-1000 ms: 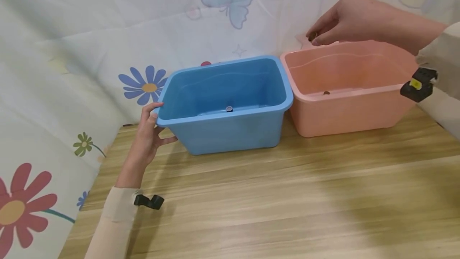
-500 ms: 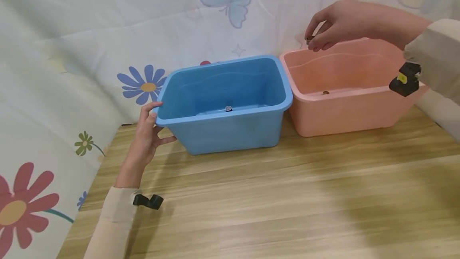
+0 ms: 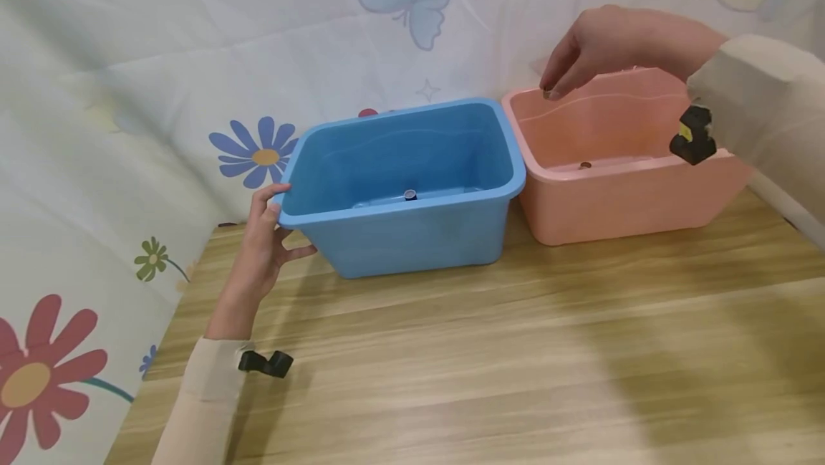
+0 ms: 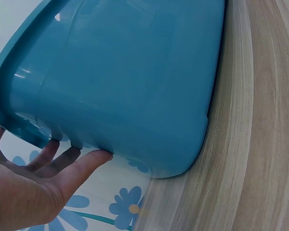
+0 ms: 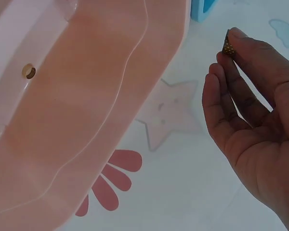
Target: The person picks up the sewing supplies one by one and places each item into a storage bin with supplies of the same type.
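My right hand [image 3: 596,49] pinches a small dimpled gold-coloured thimble [image 5: 228,47] between thumb and fingertips, above the left back rim of the pink plastic bin [image 3: 644,200]. A small gold ring-shaped piece [image 5: 29,71] lies on that bin's floor. At the left, my left hand [image 3: 259,250] holds the end of the blue plastic bin [image 3: 419,239], one finger over the rim. In the left wrist view, other fingertips [image 4: 105,155] touch the outer wall. Inside the blue bin is a small dark cylinder with a pale top [image 3: 409,195].
Both bins stand side by side on a wood-grain table [image 3: 451,365], the blue one on the left. A white curtain [image 3: 309,42] printed with flowers and a butterfly hangs close behind them and along the left.
My right hand has moved down and slightly left with the thimble, from above the pink bin toward its left back rim. My left hand and both bins have stayed in place.
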The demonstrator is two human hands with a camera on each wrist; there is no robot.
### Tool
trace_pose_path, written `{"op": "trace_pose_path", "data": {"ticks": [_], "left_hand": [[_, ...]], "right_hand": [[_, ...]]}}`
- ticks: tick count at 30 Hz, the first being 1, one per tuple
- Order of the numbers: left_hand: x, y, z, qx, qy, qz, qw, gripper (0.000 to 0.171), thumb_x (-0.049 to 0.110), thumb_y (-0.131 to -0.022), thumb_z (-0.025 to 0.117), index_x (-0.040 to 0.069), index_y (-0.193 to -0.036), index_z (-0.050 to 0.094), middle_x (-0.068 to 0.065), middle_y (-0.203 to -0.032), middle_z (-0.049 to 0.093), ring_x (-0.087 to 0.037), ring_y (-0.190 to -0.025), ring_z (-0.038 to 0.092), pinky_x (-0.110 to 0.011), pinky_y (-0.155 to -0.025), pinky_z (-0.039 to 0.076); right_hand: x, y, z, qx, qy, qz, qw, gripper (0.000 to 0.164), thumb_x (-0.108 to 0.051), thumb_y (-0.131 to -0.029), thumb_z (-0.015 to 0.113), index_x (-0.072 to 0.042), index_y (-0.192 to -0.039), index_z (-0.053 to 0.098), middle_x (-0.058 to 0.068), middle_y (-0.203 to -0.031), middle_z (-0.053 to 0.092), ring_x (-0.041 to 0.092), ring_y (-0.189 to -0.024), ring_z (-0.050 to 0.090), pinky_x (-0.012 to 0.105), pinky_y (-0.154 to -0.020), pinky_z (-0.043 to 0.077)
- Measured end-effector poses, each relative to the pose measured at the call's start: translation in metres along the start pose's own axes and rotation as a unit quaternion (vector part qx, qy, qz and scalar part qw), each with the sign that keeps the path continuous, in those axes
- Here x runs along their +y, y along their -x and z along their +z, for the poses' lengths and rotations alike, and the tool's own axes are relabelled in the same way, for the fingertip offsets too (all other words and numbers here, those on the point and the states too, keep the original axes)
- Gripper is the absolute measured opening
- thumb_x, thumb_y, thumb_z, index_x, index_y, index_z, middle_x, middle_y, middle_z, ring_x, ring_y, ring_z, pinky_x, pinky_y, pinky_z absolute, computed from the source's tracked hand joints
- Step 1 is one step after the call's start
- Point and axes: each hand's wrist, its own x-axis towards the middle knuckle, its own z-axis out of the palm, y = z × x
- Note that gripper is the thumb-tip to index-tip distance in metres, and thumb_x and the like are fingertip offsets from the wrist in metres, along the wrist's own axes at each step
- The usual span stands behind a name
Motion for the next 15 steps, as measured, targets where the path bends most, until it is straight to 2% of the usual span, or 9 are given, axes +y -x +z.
{"op": "trace_pose_path", "data": {"ticks": [4,8,15], "left_hand": [[0.001,-0.001,0.000,-0.002,-0.003,0.005,1.0000,0.040,0.042,-0.105,0.048,0.032,-0.143,0.040,-0.003,-0.162,0.018,-0.049,-0.142,0.032,-0.055,-0.077,0.057],[0.002,-0.001,-0.001,-0.001,-0.003,0.004,1.0000,0.041,0.043,-0.104,0.048,0.032,-0.142,0.040,-0.004,-0.162,0.017,-0.050,-0.143,0.031,-0.056,-0.077,0.056],[0.001,0.001,-0.003,0.002,-0.005,-0.006,1.0000,0.039,0.042,-0.105,0.048,0.033,-0.142,0.040,-0.005,-0.162,0.018,-0.049,-0.142,0.032,-0.056,-0.078,0.056]], "right_hand": [[0.006,-0.003,-0.006,-0.018,0.010,-0.004,1.000,0.043,-0.032,-0.095,0.074,-0.009,-0.131,0.068,0.017,-0.129,0.067,0.033,-0.107,0.062,0.047,-0.090,0.058],[0.010,-0.009,-0.010,-0.052,0.013,-0.020,0.998,0.040,-0.027,-0.095,0.074,-0.010,-0.131,0.068,0.014,-0.126,0.069,0.030,-0.107,0.063,0.044,-0.087,0.059],[0.014,-0.018,-0.008,-0.077,0.000,-0.056,0.995,0.039,-0.013,-0.093,0.075,-0.004,-0.130,0.067,0.017,-0.123,0.070,0.030,-0.110,0.068,0.044,-0.095,0.055]]}}
